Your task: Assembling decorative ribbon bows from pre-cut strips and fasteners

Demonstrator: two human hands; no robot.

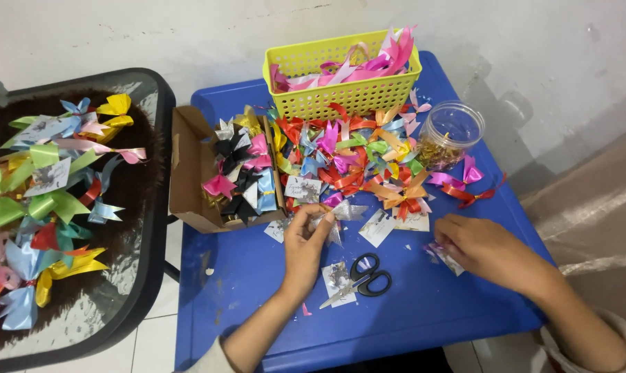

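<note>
My left hand (305, 247) pinches a silver ribbon bow (342, 213) above the blue table (271, 304), just in front of a heap of coloured ribbon bows (354, 155). My right hand (484, 250) rests on the table at the right, fingers curled over a small clear packet with a card (443, 255). Black-handled scissors (365, 278) lie between my hands on a small white card. Several white cards (378, 226) lie near the heap.
A cardboard box (188, 173) of bows stands at the left of the table. A yellow basket (340, 72) of pink ribbons sits at the back, a clear jar (451, 135) beside it. A round dark glass table (130, 228) on the left carries more bows.
</note>
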